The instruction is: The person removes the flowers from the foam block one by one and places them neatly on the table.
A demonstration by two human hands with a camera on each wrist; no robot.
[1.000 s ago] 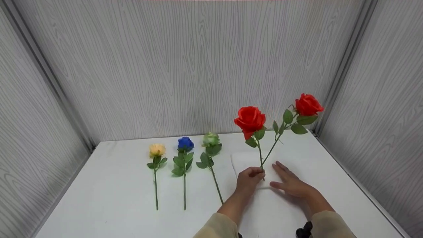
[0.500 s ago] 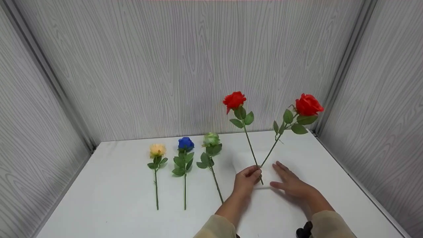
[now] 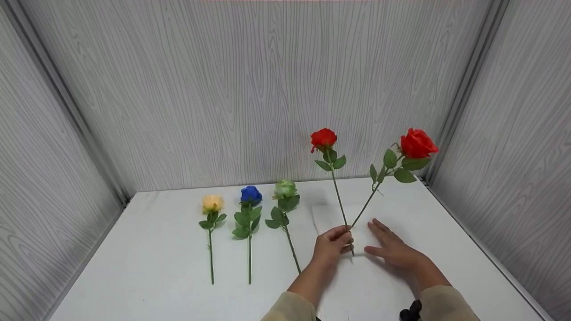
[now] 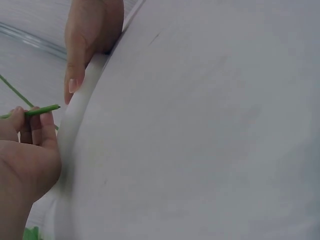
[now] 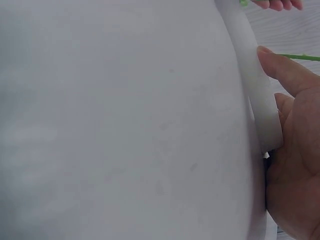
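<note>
My left hand (image 3: 332, 245) pinches the stem of a red rose (image 3: 323, 139) between thumb and fingers. Its bloom points up and away, and the cut stem end (image 4: 49, 108) sticks out past the fingertips. A second red rose (image 3: 418, 143) slants up to the right, its lower stem meeting the first at my left fingertips. Beneath the stems is a low white object (image 3: 328, 217), faint against the white table. My right hand (image 3: 395, 247) lies along this object's right side with fingers extended, and the right wrist view shows the thumb (image 5: 287, 70) at its pale edge.
Left of my hands, a yellow flower (image 3: 213, 203), a blue rose (image 3: 251, 195) and a green rose (image 3: 285, 189) lie in a row on the white table (image 3: 147, 267), stems toward me. Grey wood-grain panels (image 3: 267, 89) enclose the back and both sides.
The red rose in my left hand has tipped from leaning toward me to pointing away, its bloom first swinging up and left, then slightly back right. My right hand stays put.
</note>
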